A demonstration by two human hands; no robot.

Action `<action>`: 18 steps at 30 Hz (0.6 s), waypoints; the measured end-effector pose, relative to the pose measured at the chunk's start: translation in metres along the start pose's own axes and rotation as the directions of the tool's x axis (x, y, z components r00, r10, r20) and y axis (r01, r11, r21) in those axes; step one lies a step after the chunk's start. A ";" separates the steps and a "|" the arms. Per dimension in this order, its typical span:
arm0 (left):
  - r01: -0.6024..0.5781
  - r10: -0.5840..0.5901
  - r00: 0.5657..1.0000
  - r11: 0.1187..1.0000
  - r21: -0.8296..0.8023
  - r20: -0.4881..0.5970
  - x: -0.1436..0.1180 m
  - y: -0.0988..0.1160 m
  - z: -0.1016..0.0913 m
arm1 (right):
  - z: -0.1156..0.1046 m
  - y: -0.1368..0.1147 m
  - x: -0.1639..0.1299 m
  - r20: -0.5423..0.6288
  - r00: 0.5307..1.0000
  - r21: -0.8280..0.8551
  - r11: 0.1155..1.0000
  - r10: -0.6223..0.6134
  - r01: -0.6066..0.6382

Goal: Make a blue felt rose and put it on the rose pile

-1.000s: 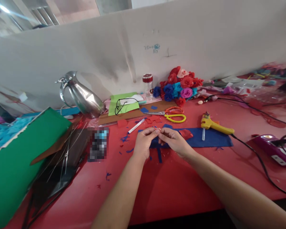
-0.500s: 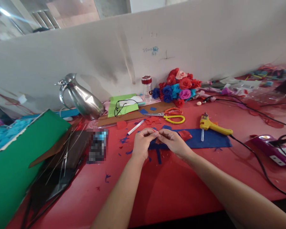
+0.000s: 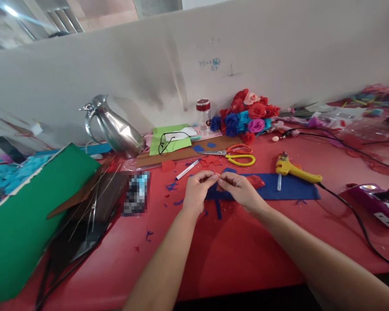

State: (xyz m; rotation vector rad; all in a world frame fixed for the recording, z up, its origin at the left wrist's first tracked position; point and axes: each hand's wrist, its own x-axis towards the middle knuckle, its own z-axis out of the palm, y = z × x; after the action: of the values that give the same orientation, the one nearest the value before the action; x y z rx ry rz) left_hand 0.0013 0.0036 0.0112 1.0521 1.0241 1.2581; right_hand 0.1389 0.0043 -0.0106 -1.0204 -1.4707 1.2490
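Note:
Both hands meet over a strip of blue crepe paper [image 3: 298, 188] on the red table. My left hand [image 3: 197, 188] pinches a small piece of red crepe paper [image 3: 216, 173] between thumb and fingers. From the other side, my right hand [image 3: 240, 188] is closed on the same piece, its fingertips nearly touching the left thumb. Most of the piece is hidden by the fingers. Loose red paper [image 3: 256, 181] lies on the blue strip just behind my right hand. Scissors [image 3: 240, 160] with yellow and orange handles rest beyond the hands, near a white marker [image 3: 187, 170].
A yellow glue gun [image 3: 294, 171] lies on the right, its cord running to a purple power strip [image 3: 376, 203]. At the back stand a steel jug [image 3: 116, 131], a glass jar [image 3: 203, 116] and a bunch of paper roses [image 3: 246, 113]. A green board [image 3: 45, 220] leans at left.
The whole view has shifted slightly, so things sit a little further right. Both hands stay together on the red paper, with small finger movements, and more red shows beneath the fingers.

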 end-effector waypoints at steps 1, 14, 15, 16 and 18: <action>-0.006 0.006 1.000 1.000 0.006 -0.010 0.001 -0.001 0.000 | 0.000 0.000 0.000 0.004 1.000 -0.023 1.000 -0.011 0.011; 0.012 -0.028 0.997 0.976 -0.218 -0.072 -0.003 -0.009 0.011 | 0.005 -0.001 -0.005 -0.062 0.987 -0.098 0.985 -0.151 0.144; -0.004 -0.013 0.997 0.978 -0.206 -0.082 -0.004 -0.008 0.012 | 0.005 -0.002 -0.005 -0.068 0.983 -0.113 0.981 -0.169 0.160; -0.019 0.002 0.996 0.981 -0.193 -0.088 -0.004 -0.006 0.012 | 0.006 -0.003 -0.006 -0.071 0.980 -0.126 0.976 -0.185 0.175; -0.041 0.026 0.996 0.984 -0.174 -0.087 -0.006 -0.003 0.012 | 0.006 -0.005 -0.007 -0.072 0.974 -0.145 0.969 -0.213 0.201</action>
State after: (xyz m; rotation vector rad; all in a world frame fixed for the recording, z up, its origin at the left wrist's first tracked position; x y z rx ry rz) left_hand 0.0139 -0.0026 0.0108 0.8901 0.9429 1.4039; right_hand 0.1348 -0.0039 -0.0072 -0.9707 -1.5677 0.9545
